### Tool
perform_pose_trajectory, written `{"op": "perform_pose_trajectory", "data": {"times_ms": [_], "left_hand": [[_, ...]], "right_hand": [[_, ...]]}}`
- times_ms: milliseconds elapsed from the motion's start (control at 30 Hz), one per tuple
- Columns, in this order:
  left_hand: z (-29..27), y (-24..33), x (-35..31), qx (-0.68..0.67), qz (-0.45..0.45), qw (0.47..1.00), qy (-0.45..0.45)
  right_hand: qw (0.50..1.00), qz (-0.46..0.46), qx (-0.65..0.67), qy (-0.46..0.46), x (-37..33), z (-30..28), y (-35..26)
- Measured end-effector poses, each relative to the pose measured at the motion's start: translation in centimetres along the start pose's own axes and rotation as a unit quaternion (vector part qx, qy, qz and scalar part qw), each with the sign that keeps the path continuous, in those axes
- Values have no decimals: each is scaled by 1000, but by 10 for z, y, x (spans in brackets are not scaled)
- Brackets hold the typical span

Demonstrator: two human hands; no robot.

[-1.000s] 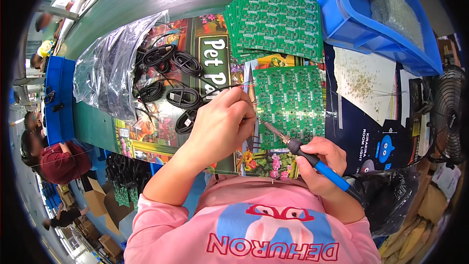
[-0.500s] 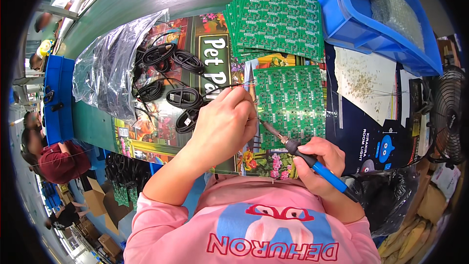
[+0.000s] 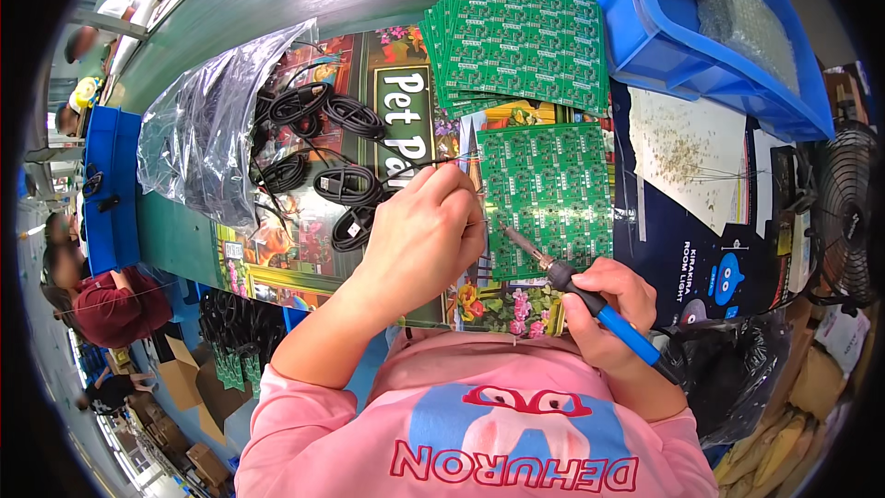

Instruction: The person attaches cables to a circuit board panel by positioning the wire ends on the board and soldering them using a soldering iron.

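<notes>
My right hand grips a soldering iron with a blue and black handle. Its metal tip points up and left over the lower left part of a green circuit board panel. At that panel's left edge my left hand is closed in a pinch. A thin black cable runs from the coils to its fingers; the end in the fingertips is hidden. Several coiled black cables lie left of the hand, partly in a clear plastic bag. Beyond the panel is a stack of similar green panels.
A blue bin with bubble wrap stands at the far right. White paper with small brownish bits lies below it, beside a black fan. Another blue bin is at the left. A person in a dark red top sits beyond.
The soldering iron and my right hand have shifted slightly right, so the tip is farther from my left fingertips. My left hand stays nearly still.
</notes>
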State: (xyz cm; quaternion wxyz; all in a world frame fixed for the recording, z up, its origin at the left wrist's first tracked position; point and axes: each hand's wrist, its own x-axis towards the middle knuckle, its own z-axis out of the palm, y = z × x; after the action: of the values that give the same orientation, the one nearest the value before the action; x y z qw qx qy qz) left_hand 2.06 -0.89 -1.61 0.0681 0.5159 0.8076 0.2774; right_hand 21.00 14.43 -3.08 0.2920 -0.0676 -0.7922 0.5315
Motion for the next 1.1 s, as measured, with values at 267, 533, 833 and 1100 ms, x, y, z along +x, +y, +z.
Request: {"op": "perform_pose_trajectory", "data": {"times_ms": [267, 533, 833, 1100], "left_hand": [[-8, -3, 0, -44, -12, 999, -22], [-12, -11, -2, -145, 4, 989, -42], [-10, -1, 0, -117, -41, 991, -44], [-12, -1, 0, -140, -38, 988, -55]], "right_hand": [[1000, 2, 8, 7, 0, 0, 1], [1000, 7, 13, 10, -1, 0, 1], [1000, -6, 12, -9, 1, -1, 1], [1000, -7, 10, -4, 0, 0, 1]]}}
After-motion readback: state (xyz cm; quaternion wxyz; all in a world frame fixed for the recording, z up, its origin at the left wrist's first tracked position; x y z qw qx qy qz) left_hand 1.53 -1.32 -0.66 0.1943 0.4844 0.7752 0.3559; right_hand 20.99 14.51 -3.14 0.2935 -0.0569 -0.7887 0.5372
